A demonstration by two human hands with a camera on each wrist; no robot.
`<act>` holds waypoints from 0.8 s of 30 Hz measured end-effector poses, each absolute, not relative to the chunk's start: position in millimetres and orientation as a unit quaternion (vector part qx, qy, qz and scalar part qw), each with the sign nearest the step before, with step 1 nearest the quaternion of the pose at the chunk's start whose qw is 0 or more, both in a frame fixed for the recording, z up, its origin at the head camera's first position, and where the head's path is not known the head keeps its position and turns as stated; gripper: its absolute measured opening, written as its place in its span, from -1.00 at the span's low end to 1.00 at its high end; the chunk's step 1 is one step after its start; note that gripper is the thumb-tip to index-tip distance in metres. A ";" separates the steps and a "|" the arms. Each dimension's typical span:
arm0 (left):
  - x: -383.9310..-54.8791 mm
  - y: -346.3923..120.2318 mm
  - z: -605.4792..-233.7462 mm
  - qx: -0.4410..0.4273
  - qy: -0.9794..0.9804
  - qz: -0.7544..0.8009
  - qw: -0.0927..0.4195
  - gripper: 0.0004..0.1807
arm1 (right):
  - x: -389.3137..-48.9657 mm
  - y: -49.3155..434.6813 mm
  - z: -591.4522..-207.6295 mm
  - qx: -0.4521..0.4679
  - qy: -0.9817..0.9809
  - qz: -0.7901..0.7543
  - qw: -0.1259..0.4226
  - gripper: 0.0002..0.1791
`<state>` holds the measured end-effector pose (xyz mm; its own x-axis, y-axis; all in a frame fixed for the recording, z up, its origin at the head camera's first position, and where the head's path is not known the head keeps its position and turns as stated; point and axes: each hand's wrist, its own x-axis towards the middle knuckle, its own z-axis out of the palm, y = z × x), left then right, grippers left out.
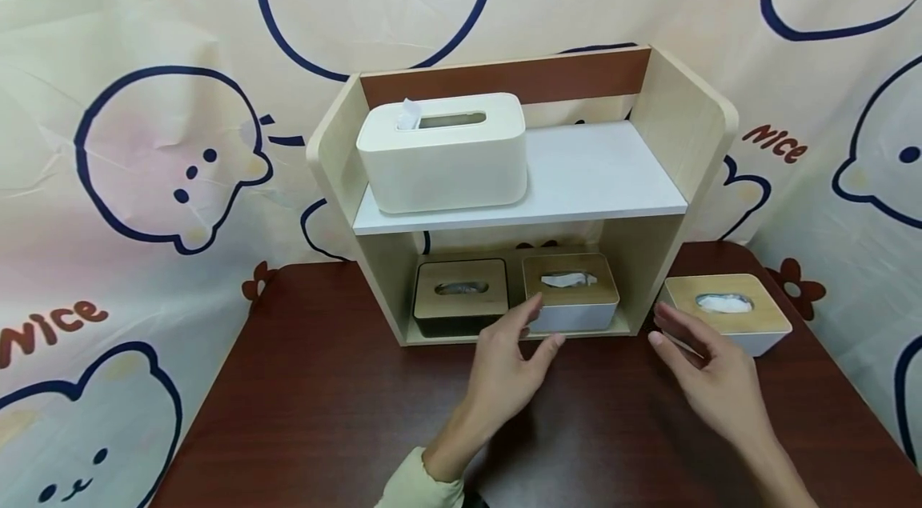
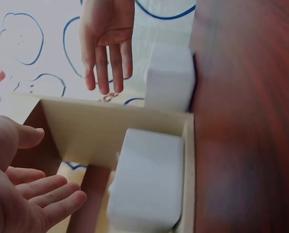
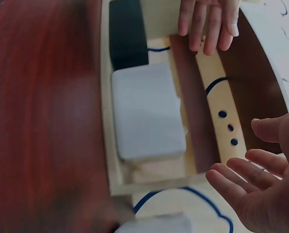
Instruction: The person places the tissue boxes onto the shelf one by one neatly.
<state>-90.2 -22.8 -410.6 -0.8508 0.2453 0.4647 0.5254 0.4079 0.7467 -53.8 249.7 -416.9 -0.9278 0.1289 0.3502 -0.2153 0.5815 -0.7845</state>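
Note:
My left hand (image 1: 504,372), fingers spread and relaxed, is in front of the shelf's lower level, nearest a white tissue box with a wooden lid (image 1: 572,318). That box's white side (image 2: 147,177) fills much of the shelf opening in the left wrist view. Left of it on the same level is a black tissue box with a wooden lid (image 1: 461,322). My right hand (image 1: 713,380), loosely bent and holding nothing, overlaps the near left corner of another white tissue box with a wooden lid (image 1: 742,318), which stands on the table outside the shelf. Both palms appear bare in the wrist views.
A two-level wooden shelf (image 1: 666,124) stands on the dark red-brown table (image 1: 331,412). On its white upper board (image 1: 591,172) sits a larger white tissue box (image 1: 446,168), towards the left. Cartoon-printed cloth (image 1: 187,284) hangs behind and beside the table.

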 end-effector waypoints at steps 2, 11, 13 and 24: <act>-89.0 -15.7 -413.3 -0.232 -0.831 -0.489 0.130 -0.39 | -51.6 254.5 -422.1 0.014 -0.875 0.445 0.192 -0.50; -86.0 18.5 -425.0 -0.253 -0.824 -0.496 0.102 -0.43 | -44.7 279.1 -438.8 -0.038 -0.899 0.388 0.202 -0.49; -85.1 26.6 -426.8 -0.257 -0.823 -0.498 0.094 -0.43 | -43.3 285.5 -443.6 -0.049 -0.902 0.379 0.203 -0.48; -79.0 66.5 -443.7 -0.263 -0.840 -0.472 0.054 -0.44 | -34.9 320.3 -458.7 -0.124 -0.906 0.349 0.203 -0.43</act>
<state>-79.0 66.5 -443.7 -0.8559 0.3901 0.3394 0.4928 0.4167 0.7638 -34.9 320.3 -458.7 -0.8870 0.3659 0.2817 0.0824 0.7257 -0.6831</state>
